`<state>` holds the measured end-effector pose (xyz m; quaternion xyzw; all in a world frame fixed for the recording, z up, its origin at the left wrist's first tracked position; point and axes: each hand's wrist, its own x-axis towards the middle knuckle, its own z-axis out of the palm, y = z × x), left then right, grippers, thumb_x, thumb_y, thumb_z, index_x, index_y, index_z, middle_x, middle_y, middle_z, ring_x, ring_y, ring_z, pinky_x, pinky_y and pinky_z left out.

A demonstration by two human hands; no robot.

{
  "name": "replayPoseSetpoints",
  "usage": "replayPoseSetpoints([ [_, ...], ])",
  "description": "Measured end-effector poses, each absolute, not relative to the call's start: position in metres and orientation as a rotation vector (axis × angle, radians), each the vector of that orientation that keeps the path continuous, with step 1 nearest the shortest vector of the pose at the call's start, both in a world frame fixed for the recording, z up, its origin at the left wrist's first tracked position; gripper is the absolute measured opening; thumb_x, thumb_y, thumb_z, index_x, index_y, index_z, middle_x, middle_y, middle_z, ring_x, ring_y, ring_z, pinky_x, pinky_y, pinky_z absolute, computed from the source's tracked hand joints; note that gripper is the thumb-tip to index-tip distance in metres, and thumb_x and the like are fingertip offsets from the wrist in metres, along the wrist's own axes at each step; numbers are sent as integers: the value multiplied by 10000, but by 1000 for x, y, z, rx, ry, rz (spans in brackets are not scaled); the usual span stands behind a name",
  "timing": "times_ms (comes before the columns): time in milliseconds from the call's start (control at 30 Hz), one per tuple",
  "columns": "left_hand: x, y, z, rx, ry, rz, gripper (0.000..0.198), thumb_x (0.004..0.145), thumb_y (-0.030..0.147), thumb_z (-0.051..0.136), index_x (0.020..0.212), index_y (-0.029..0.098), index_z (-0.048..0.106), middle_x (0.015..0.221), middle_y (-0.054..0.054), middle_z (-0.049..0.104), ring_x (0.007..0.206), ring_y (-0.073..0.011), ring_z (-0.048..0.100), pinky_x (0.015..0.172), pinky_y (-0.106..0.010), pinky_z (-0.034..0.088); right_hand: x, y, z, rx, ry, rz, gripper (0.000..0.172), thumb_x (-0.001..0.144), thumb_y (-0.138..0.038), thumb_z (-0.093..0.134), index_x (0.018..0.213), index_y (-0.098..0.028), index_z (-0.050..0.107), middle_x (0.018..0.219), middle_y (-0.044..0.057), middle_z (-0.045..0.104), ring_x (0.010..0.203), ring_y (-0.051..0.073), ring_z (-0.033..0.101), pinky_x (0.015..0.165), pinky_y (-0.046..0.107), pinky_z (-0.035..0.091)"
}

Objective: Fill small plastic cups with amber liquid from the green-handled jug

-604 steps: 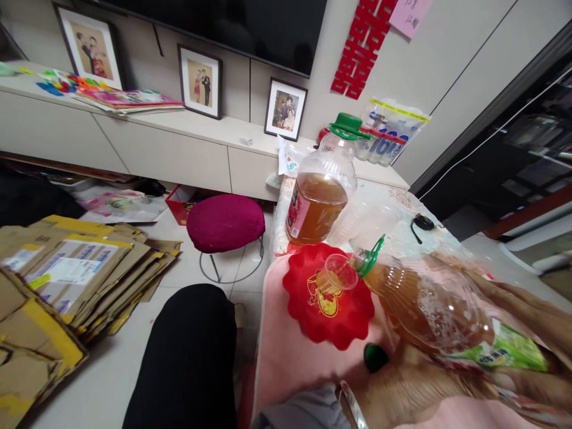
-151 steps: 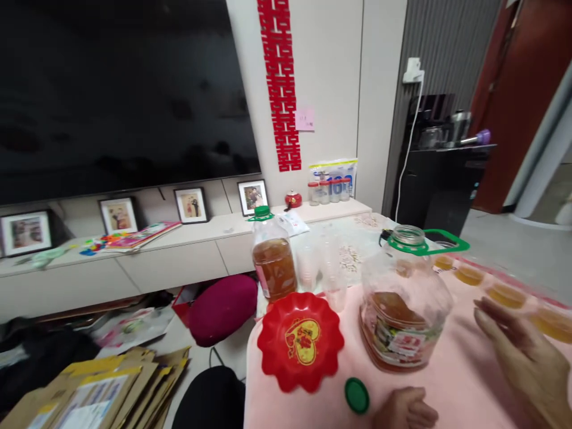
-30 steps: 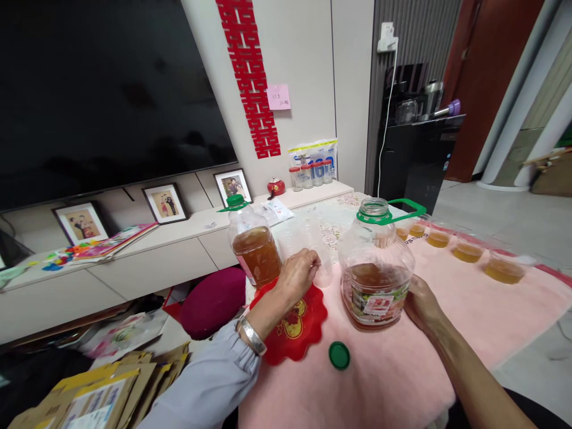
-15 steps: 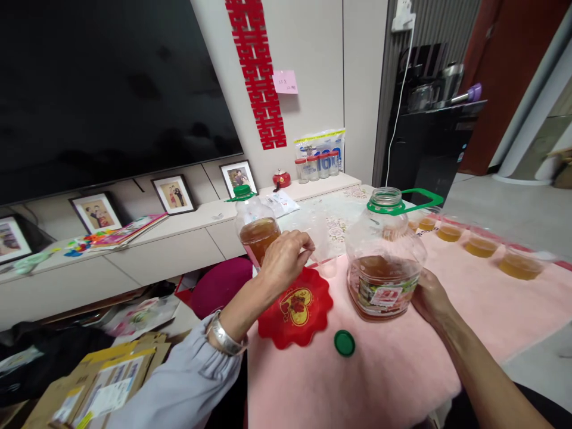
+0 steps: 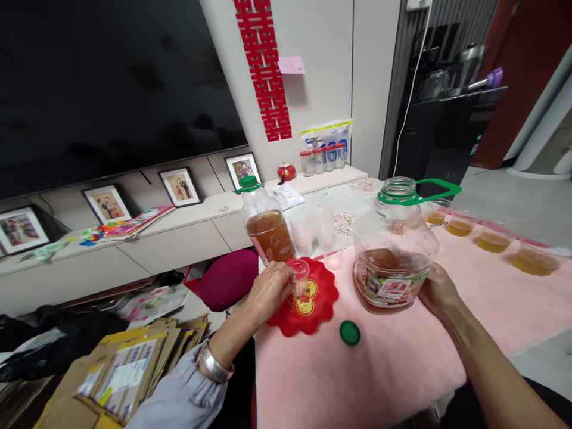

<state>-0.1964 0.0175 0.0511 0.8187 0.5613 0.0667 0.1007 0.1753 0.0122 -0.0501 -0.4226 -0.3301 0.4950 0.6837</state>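
My left hand (image 5: 271,289) pinches a small clear plastic cup (image 5: 300,273) by its side, over the red scalloped plate (image 5: 324,286) with its gold pattern. At the lower right side of a large clear plastic jug (image 5: 393,262) is my right hand (image 5: 438,292), its fingers partly hidden behind the jug. That jug stands upright, uncapped, with brown liquid in its lower part and a green handle (image 5: 440,189) sticking out to the right. A green cap (image 5: 350,333) lies on the pink cloth in front. Behind the plate stands a second jug (image 5: 270,232) of brown liquid, with its green cap on.
Stacked clear cups (image 5: 313,229) stand behind the plate. Several cups of amber liquid (image 5: 491,240) line the right side of the pink cloth (image 5: 366,381). Cardboard packages (image 5: 129,363) lie at lower left, near a maroon stool (image 5: 230,280).
My left hand has come down and toward me from near the stacked cups, and a clear cup now shows in it over the plate. My right hand stays at the jug.
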Motion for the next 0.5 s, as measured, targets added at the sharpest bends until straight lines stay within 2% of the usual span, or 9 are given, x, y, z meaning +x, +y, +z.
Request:
replayPoseSetpoints([
  [167,-198,12,47,2428,1616,219,158,949,223,558,912,206,711,1070,-60,731,1050,-232,610,954,-389,503,174,11,-48,-953,-728,1107,475,496,-563,993,824,-264,822,1003,91,831,1147,440,723,1033,583,577],
  [267,-197,7,52,2440,1611,245,244,952,217,540,1136,214,702,1244,-82,701,1162,-256,590,1060,-451,496,173,10,-47,-945,-735,1110,458,510,-559,990,822,-268,822,990,85,833,1156,439,721,1042,584,574],
  [367,-194,1,59,2423,1637,275,481,927,197,566,1406,228,581,1496,-111,579,1385,-304,501,1194,-534,435,174,10,-48,-933,-747,1123,444,534,-556,985,839,-273,827,1011,75,833,1175,434,716,1055,574,572],
  [500,-181,-8,63,2372,1694,324,598,908,210,587,1497,172,491,1654,-164,398,1569,-396,319,1260,-650,365,176,10,-51,-914,-771,1127,411,582,-536,972,872,-279,832,1038,55,833,1171,420,723,1059,563,578],
])
